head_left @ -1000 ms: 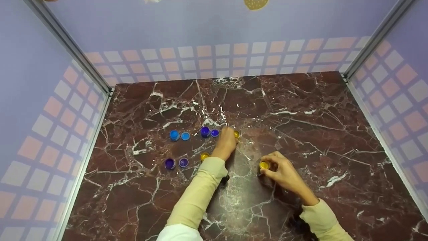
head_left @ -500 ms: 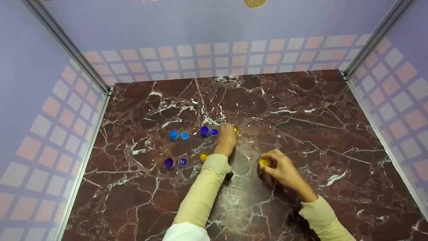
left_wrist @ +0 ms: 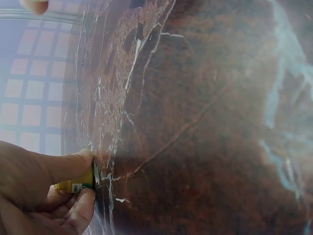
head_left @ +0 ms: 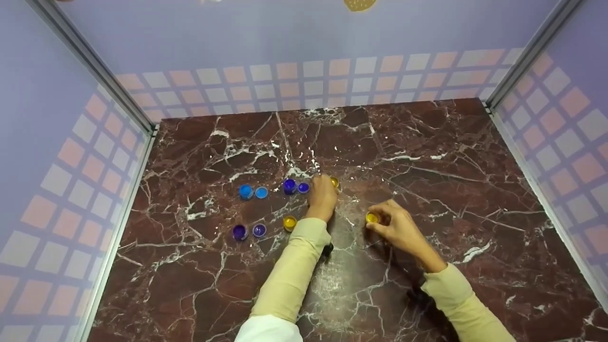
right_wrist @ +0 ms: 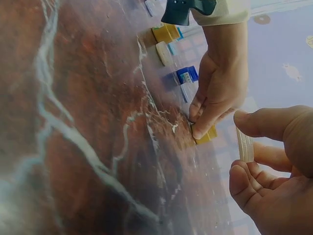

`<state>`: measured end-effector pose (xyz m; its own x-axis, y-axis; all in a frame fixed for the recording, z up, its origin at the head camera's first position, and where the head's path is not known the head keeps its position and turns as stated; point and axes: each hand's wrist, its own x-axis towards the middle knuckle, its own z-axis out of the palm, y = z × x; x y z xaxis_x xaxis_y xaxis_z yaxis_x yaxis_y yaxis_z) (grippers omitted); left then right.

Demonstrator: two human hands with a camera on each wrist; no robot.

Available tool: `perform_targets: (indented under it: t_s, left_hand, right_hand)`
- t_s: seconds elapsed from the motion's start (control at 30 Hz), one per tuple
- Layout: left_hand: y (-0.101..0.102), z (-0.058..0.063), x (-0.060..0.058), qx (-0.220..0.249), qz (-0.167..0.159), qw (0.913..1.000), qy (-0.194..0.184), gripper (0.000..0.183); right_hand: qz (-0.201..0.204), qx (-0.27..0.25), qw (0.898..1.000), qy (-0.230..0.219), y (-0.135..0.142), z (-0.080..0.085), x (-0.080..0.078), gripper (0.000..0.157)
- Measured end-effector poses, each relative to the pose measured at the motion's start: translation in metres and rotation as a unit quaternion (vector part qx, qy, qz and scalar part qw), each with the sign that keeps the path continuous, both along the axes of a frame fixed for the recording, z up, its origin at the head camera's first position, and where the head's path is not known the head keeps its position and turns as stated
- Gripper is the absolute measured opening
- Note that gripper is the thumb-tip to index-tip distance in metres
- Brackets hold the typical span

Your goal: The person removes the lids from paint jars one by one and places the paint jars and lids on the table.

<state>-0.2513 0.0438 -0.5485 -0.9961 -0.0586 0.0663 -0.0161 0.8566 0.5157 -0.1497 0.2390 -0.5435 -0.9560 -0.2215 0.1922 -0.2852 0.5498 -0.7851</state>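
My left hand (head_left: 323,197) pinches a small yellow paint jar (head_left: 335,182) that stands on the marble table; the hand covers much of it in the head view. In the left wrist view the thumb and fingers grip the sides of this jar (left_wrist: 78,185), which carries a label. To the right and nearer, my right hand (head_left: 399,230) holds a round lid (head_left: 372,217), its yellow-stained inside facing up. The right wrist view has this clear lid (right_wrist: 244,146) edge-on between thumb and fingers, apart from the jar.
Left of my hands stand open paint jars, each with a lid beside it: light blue (head_left: 245,192), blue-violet (head_left: 289,186) and purple (head_left: 240,232). Another yellow jar (head_left: 289,223) sits by my left sleeve, its lid (right_wrist: 164,54) visible in the right wrist view. Panels wall the table's back and sides.
My right hand has moved slightly away from me with the lid, farther up the table. The left hand and its jar have barely shifted.
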Motion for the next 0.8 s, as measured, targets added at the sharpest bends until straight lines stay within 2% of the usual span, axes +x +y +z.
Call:
perform_targets:
  t_s: [0.3,0.47,0.8]
  left_hand:
    - [0.001,-0.003,0.000,-0.004,0.011,0.9999,0.002,0.023]
    - [0.004,-0.005,0.002,-0.002,0.020,0.9996,0.020,0.012]
    - [0.006,-0.007,0.003,0.012,0.028,0.9993,0.022,0.011]
  right_hand:
    - [0.011,0.017,1.000,0.012,-0.003,0.010,-0.032,0.037]
    - [0.010,0.017,1.000,0.021,-0.006,0.015,-0.053,0.037]
    - [0.010,0.032,0.999,0.041,-0.020,0.006,-0.082,0.030]
